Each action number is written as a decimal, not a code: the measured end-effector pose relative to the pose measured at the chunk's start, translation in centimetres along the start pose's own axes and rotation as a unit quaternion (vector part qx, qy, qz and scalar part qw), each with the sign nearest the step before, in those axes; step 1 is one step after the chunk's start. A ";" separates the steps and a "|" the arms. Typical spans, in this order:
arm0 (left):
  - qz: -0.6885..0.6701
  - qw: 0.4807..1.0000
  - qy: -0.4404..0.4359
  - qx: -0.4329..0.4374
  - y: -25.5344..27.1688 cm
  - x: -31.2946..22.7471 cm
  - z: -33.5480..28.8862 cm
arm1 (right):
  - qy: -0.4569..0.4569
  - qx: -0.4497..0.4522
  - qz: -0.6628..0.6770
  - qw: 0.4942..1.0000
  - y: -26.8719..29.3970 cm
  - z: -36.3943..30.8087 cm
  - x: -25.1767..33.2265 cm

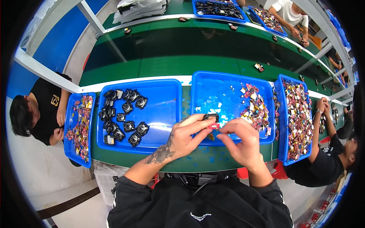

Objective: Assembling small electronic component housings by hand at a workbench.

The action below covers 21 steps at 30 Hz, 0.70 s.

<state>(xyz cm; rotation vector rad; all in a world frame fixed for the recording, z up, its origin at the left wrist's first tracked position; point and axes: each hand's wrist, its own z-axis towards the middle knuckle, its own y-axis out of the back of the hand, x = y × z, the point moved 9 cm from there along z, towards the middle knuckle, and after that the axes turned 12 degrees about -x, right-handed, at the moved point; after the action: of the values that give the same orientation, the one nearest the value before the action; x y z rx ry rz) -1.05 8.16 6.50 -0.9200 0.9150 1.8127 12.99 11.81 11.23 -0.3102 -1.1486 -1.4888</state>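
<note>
Blue trays (185, 85), green table (152, 64)

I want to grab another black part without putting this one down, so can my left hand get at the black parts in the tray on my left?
Probably yes. The left hand is beside that tray, the black parts lie uncovered, and nothing stands between, though its grip is on a small black piece.

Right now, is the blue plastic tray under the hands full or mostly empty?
Mostly empty: the blue plastic tray shows bare bottom on its left; small colourful parts heap only at its right side.

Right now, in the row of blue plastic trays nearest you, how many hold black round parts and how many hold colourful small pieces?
Blue plastic trays of black round parts: 1
Blue plastic trays of colourful small pieces: 3
Total: 4
</note>
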 end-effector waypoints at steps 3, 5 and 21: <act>-0.004 1.000 0.008 0.030 -0.3 0.1 0.2 | -0.058 0.031 0.023 0.998 -0.1 -0.1 -1.0; -0.021 0.998 0.025 0.045 -0.5 0.2 0.1 | -0.042 0.036 0.023 0.998 0.2 0.2 -0.5; -0.057 0.991 0.095 0.069 -2.2 1.0 -1.0 | -0.415 0.088 0.367 0.828 -3.5 -3.8 -7.1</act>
<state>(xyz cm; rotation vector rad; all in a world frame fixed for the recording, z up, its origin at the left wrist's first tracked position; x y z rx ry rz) 0.88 8.42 4.65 -1.0479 1.0700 1.5651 13.59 12.61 2.55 -1.2076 -1.5683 -0.5188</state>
